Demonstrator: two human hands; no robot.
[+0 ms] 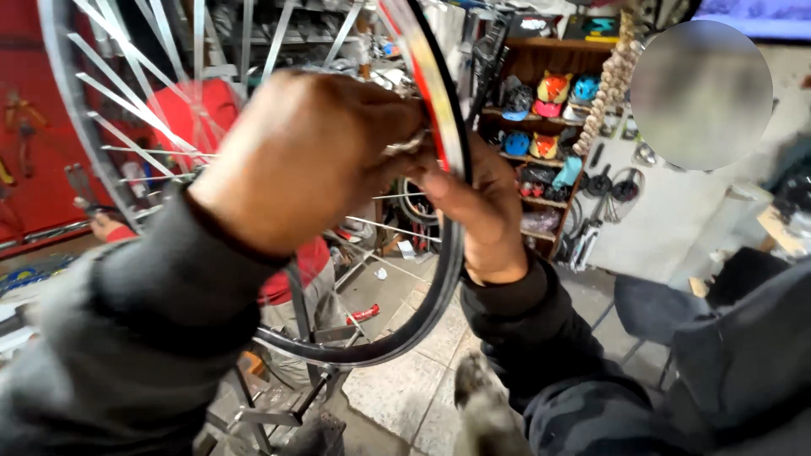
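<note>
The wheel rim (439, 127) is black with a red strip along its inner face, and its spokes (135, 110) are shiny silver. Both sleeves (144, 329) are dark grey. The door (29, 127) behind is bright red (so is the shirt (296, 270) of the person beyond the wheel). Helmets (553, 89) on the brown shelf (549, 42) show orange, yellow, blue and pink. The floor tiles (405, 380) are pale grey.

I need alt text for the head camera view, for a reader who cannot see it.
Two bare hands in dark sleeves, left hand and right hand, grip the rim of a spoked bicycle wheel held up close to the camera. Behind it, wooden shelves hold colourful helmets, and another person in red sits beyond the spokes.
</note>
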